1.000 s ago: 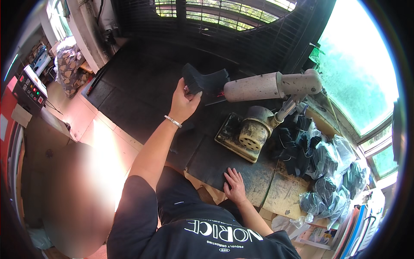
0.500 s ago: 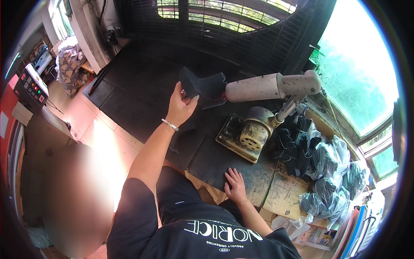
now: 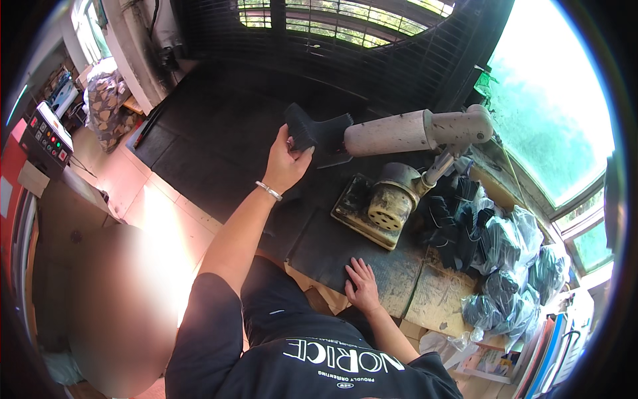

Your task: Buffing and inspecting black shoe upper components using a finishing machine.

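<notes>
A black piece with a ridged side and notched edges is in my left hand, gripped between thumb and fingers at its near left side. I cannot make out its exact kind. Its far right part lies close against the open end of a dirty grey cylinder, where a small red spot shows; whether they touch is unclear. The cylinder sits on a jointed metal arm rising from a worn cream-coloured machine base. My right hand rests on the near part of the black work surface, fingers spread, holding nothing.
Black pieces and plastic-bagged bundles are heaped at the right, below the window. A slatted dark grille stands behind the surface. At left is a control panel with lit buttons; a patterned sack stands farther back.
My left hand and the black piece have shifted slightly to the right, closer to the cylinder's end. Less red glow shows there now. My right hand has stayed in place.
</notes>
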The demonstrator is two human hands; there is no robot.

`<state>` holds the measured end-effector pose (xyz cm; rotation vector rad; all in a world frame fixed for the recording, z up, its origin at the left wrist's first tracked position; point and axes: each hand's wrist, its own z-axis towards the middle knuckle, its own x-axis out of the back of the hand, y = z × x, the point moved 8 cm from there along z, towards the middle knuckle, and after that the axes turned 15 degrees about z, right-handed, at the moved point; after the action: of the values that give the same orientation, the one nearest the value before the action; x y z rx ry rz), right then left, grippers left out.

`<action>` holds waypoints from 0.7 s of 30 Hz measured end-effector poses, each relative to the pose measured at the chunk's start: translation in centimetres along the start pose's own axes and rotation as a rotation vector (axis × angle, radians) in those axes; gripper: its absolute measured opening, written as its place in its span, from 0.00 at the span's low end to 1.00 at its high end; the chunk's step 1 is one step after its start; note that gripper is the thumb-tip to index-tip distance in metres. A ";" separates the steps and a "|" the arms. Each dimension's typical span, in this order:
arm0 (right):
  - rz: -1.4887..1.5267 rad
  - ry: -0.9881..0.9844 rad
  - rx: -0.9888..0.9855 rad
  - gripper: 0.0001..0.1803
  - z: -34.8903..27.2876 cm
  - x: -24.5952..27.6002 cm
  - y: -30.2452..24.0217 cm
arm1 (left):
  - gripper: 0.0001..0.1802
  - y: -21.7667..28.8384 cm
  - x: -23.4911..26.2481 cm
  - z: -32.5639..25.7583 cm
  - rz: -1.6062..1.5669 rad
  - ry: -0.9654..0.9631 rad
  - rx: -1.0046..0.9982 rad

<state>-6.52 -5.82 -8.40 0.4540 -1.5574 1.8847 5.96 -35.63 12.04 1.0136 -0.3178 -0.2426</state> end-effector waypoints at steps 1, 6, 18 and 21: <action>0.002 0.000 -0.001 0.24 0.0 0.0 0.0 | 0.25 0.0 -0.3 0.1 -0.001 -0.002 0.001; 0.008 0.001 -0.010 0.24 0.1 0.0 0.0 | 0.25 -0.3 -1.6 0.8 -0.019 -0.013 -0.003; 0.007 -0.003 -0.019 0.25 0.2 0.2 -0.1 | 0.27 -1.8 -4.5 1.8 -0.045 -0.007 -0.044; 0.005 -0.003 -0.019 0.25 0.2 0.2 -0.1 | 0.26 -1.9 -5.2 1.8 -0.078 -0.017 -0.051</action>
<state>-6.62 -5.92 -8.18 0.4449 -1.5788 1.8723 0.43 -36.21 10.55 0.9752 -0.2865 -0.3279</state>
